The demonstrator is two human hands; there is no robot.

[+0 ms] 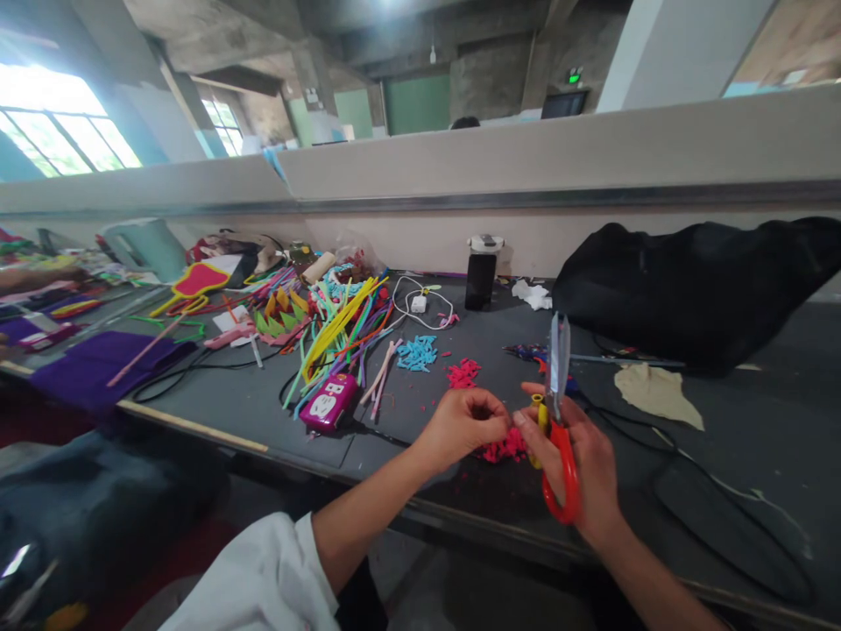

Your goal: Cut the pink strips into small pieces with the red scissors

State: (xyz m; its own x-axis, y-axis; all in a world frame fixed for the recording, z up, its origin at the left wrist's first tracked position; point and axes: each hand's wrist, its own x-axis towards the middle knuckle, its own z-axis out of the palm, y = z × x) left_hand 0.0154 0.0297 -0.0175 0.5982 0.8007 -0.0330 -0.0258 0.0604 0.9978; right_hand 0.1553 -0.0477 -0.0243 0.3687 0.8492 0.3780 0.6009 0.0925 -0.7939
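My right hand grips red-handled scissors, blades pointing up and closed. My left hand is pinched shut just left of it, fingertips meeting the right hand's fingers over a small pile of pink-red cut pieces on the dark table. What the left fingers pinch is too small to make out. A yellow bit shows beside the scissors' handle.
Piles of red and blue cut pieces, a bundle of coloured pipe cleaners, a magenta power strip, a black bottle, a black bag, purple felt, cables and a white charger.
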